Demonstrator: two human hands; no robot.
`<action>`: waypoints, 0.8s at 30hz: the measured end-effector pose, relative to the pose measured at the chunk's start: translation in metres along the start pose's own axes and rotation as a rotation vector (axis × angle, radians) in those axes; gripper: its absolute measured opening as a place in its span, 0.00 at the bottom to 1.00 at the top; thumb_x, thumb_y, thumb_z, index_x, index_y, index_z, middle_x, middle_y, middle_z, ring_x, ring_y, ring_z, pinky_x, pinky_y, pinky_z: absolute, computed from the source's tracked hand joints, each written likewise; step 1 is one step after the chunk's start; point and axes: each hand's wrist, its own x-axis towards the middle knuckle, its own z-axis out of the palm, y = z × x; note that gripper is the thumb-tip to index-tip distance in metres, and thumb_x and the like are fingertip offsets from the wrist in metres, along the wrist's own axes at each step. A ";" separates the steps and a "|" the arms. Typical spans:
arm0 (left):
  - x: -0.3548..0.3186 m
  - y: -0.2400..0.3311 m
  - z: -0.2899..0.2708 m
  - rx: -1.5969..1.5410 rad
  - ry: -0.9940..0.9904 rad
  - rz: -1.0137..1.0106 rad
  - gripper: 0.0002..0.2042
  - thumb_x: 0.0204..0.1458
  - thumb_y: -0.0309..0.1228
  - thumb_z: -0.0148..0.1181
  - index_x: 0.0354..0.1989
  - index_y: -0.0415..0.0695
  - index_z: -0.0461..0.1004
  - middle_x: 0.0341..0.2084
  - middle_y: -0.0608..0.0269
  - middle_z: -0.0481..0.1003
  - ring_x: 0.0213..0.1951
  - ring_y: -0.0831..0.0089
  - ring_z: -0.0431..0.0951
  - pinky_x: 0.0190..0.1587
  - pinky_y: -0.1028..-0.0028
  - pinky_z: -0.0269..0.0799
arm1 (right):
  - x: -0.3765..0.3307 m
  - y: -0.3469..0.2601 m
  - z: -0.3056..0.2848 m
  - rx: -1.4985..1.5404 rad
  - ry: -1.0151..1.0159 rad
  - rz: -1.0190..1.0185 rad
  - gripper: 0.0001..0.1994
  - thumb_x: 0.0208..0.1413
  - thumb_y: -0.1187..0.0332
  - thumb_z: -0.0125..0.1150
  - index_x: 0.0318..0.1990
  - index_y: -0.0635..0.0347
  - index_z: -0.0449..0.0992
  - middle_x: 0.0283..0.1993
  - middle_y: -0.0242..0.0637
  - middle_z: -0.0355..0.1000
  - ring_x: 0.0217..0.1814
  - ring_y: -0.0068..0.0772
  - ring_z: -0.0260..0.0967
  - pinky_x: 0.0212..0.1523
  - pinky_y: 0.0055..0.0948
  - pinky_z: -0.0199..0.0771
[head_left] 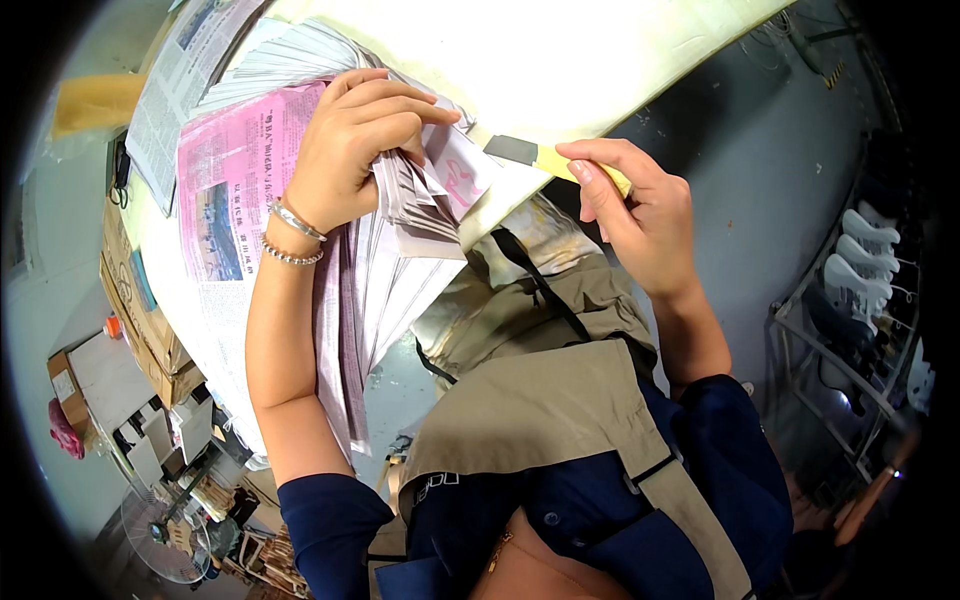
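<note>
Both hands sit in the upper middle of the frame. My left hand (352, 150) is curled shut on a thick stack of newspaper sheets (380, 260), pinching the folded edges where they hang over the rim of the pale worktop (560, 60). My right hand (640, 215), just right of it, is clamped on a yellow-handled scraper blade (535, 155), whose dark tip points at the paper. A pink-tinted newspaper (225, 190) lies flat at upper left. I judge the stack wants firm pinning and the blade kept flat and low along the fold, so the sheets do not tear.
</note>
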 end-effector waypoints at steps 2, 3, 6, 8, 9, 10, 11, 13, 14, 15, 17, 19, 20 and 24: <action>0.000 0.000 -0.001 0.001 -0.009 -0.002 0.05 0.35 0.24 0.57 0.17 0.47 0.66 0.40 0.70 0.79 0.49 0.67 0.74 0.56 0.62 0.59 | -0.001 0.006 0.002 -0.005 0.017 -0.051 0.08 0.58 0.76 0.55 0.44 0.62 0.77 0.22 0.27 0.68 0.22 0.11 0.61 0.18 0.14 0.57; 0.000 -0.001 -0.001 0.000 -0.014 -0.005 0.05 0.35 0.23 0.56 0.17 0.47 0.66 0.40 0.70 0.79 0.49 0.67 0.74 0.57 0.62 0.58 | 0.000 0.005 0.002 -0.002 0.001 -0.050 0.08 0.58 0.76 0.54 0.44 0.62 0.77 0.23 0.28 0.68 0.22 0.11 0.61 0.19 0.14 0.57; 0.000 0.002 -0.001 0.004 -0.004 -0.012 0.05 0.34 0.22 0.55 0.17 0.47 0.66 0.41 0.71 0.79 0.50 0.67 0.73 0.57 0.61 0.57 | -0.001 0.002 0.004 0.006 -0.033 -0.062 0.08 0.58 0.77 0.54 0.44 0.63 0.77 0.24 0.28 0.69 0.22 0.13 0.61 0.21 0.15 0.60; 0.000 0.001 -0.001 0.021 0.003 0.001 0.05 0.35 0.26 0.56 0.16 0.48 0.66 0.42 0.69 0.79 0.50 0.66 0.73 0.58 0.60 0.57 | -0.002 0.003 0.007 0.007 -0.036 -0.094 0.09 0.57 0.78 0.54 0.44 0.63 0.77 0.25 0.29 0.69 0.22 0.13 0.61 0.23 0.15 0.61; -0.001 -0.002 0.001 0.034 0.002 0.013 0.07 0.36 0.32 0.58 0.16 0.48 0.65 0.42 0.67 0.79 0.51 0.64 0.74 0.58 0.58 0.57 | -0.002 0.002 0.005 -0.024 -0.049 -0.129 0.08 0.56 0.77 0.55 0.43 0.62 0.77 0.33 0.35 0.75 0.22 0.20 0.67 0.24 0.19 0.68; -0.002 -0.003 0.001 0.046 0.002 0.025 0.11 0.38 0.37 0.60 0.15 0.49 0.65 0.42 0.65 0.79 0.51 0.63 0.74 0.58 0.57 0.57 | -0.001 0.002 0.006 -0.031 -0.048 -0.146 0.08 0.56 0.77 0.55 0.43 0.62 0.77 0.33 0.36 0.75 0.21 0.20 0.68 0.24 0.19 0.68; -0.003 -0.003 0.001 0.043 0.007 0.021 0.07 0.36 0.31 0.58 0.15 0.48 0.65 0.42 0.67 0.79 0.51 0.65 0.74 0.58 0.58 0.57 | -0.001 0.003 0.007 -0.039 -0.047 -0.162 0.08 0.56 0.78 0.55 0.43 0.62 0.77 0.33 0.36 0.75 0.21 0.20 0.68 0.24 0.19 0.68; -0.004 0.000 0.000 0.036 0.018 0.016 0.07 0.34 0.19 0.53 0.17 0.48 0.66 0.42 0.71 0.79 0.51 0.68 0.73 0.58 0.60 0.57 | -0.001 0.003 0.008 -0.055 -0.044 -0.185 0.08 0.56 0.78 0.55 0.42 0.62 0.77 0.33 0.36 0.75 0.21 0.21 0.68 0.24 0.19 0.67; -0.005 0.000 0.000 0.039 0.018 0.014 0.07 0.33 0.19 0.53 0.17 0.48 0.66 0.42 0.72 0.79 0.51 0.68 0.73 0.57 0.60 0.58 | 0.000 0.002 0.008 -0.062 -0.042 -0.192 0.08 0.56 0.78 0.55 0.42 0.62 0.77 0.33 0.36 0.75 0.21 0.21 0.68 0.24 0.20 0.67; -0.006 0.000 -0.001 0.043 0.016 0.012 0.07 0.33 0.19 0.53 0.17 0.48 0.66 0.42 0.72 0.79 0.51 0.68 0.73 0.57 0.60 0.58 | 0.000 0.002 0.007 -0.069 -0.040 -0.199 0.08 0.55 0.78 0.55 0.42 0.62 0.77 0.33 0.37 0.75 0.21 0.21 0.68 0.23 0.20 0.67; -0.007 0.000 -0.001 0.052 0.020 0.015 0.08 0.33 0.18 0.53 0.17 0.48 0.66 0.41 0.72 0.79 0.51 0.68 0.74 0.56 0.61 0.59 | 0.000 0.001 0.008 -0.054 -0.042 -0.165 0.08 0.56 0.78 0.55 0.42 0.62 0.77 0.31 0.36 0.75 0.21 0.20 0.68 0.23 0.20 0.67; -0.008 0.000 -0.001 0.061 0.031 0.022 0.08 0.32 0.18 0.54 0.16 0.48 0.66 0.40 0.72 0.79 0.50 0.68 0.74 0.55 0.61 0.60 | 0.002 -0.001 0.006 -0.033 -0.075 -0.083 0.08 0.57 0.76 0.55 0.42 0.62 0.77 0.28 0.36 0.74 0.21 0.18 0.67 0.22 0.19 0.65; -0.008 0.000 -0.001 0.058 0.037 0.027 0.08 0.31 0.17 0.53 0.17 0.48 0.67 0.39 0.72 0.79 0.49 0.68 0.74 0.55 0.62 0.60 | 0.006 -0.002 0.002 -0.018 -0.107 -0.019 0.08 0.57 0.74 0.55 0.42 0.62 0.77 0.26 0.35 0.73 0.21 0.17 0.67 0.22 0.19 0.64; -0.004 0.001 0.004 0.057 0.039 0.038 0.09 0.31 0.17 0.53 0.19 0.47 0.67 0.38 0.72 0.79 0.46 0.68 0.74 0.52 0.64 0.60 | 0.052 0.002 -0.017 -0.011 -0.387 0.154 0.11 0.61 0.65 0.51 0.42 0.59 0.78 0.16 0.23 0.61 0.17 0.10 0.54 0.17 0.15 0.50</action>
